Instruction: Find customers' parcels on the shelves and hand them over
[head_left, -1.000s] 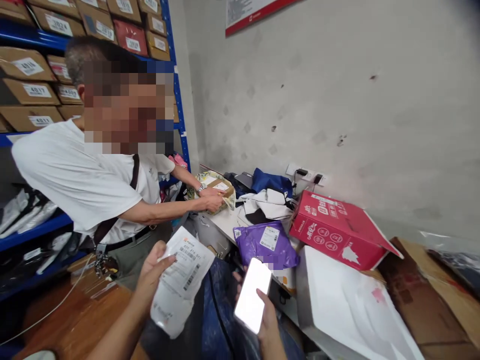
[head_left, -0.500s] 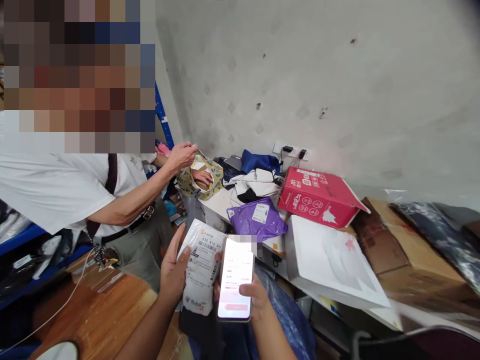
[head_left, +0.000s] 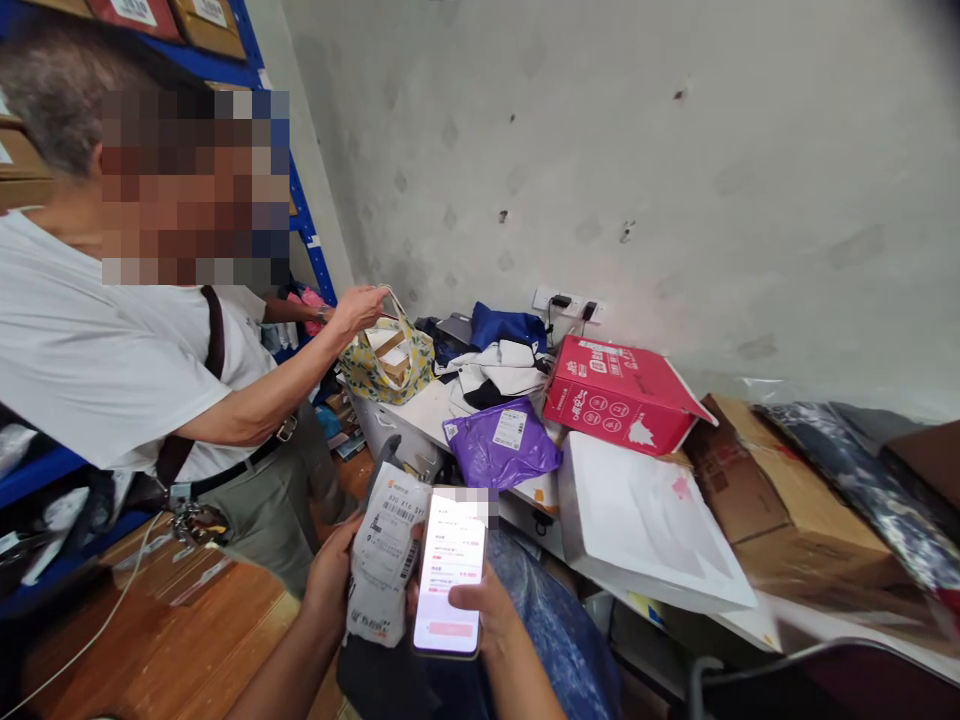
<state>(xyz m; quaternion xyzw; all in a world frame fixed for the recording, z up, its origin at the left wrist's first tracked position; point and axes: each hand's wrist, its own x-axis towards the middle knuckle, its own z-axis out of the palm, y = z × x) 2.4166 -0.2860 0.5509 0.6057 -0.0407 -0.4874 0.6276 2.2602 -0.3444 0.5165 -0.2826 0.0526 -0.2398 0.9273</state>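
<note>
My left hand (head_left: 335, 575) is closed on a white parcel (head_left: 384, 560), a soft mailer bag with a printed shipping label and barcodes facing up. Just right of it, my right hand (head_left: 484, 605) grips a smartphone (head_left: 448, 585), its thumb lying over the lit screen. The screen shows lines of text and a pink button; its top is blurred out. Beyond the phone, a purple plastic mailer (head_left: 480, 455) with a white label lies on the white table (head_left: 420, 410).
At left a person (head_left: 247, 400) in a white shirt holds a yellow patterned tote bag (head_left: 405, 365) by its handle. A red box (head_left: 622, 395), a white box (head_left: 652, 530) and a brown carton (head_left: 795, 500) line the table. Blue shelving (head_left: 311, 250) stands behind the person.
The view has shifted, so most things sit slightly further left. The other person's one hand has come out of the tote bag. My hands still hold the parcel and the smartphone.
</note>
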